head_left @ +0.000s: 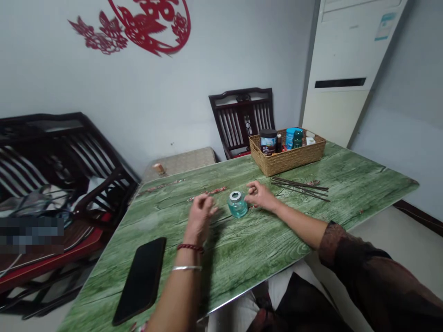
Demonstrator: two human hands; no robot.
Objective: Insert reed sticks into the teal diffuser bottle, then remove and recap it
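A small glass jar (238, 206) with blue-green liquid and a silver ring top with a dark opening stands upright on the green table. My left hand (201, 213) is raised just left of the jar, apart from it, fingers curled and slightly blurred, nothing visible in them. On the jar's right side, my right hand (259, 195) has its fingers bent and apart, very near or touching the glass; I see nothing held. Several thin dark sticks (301, 185) lie on the table to the right of my right hand.
A wicker basket (292, 158) with jars and bottles stands at the back right of the green table (249, 258). A black phone (141, 279) lies at the front left. Dark wooden chairs (242, 115) stand behind and to the left.
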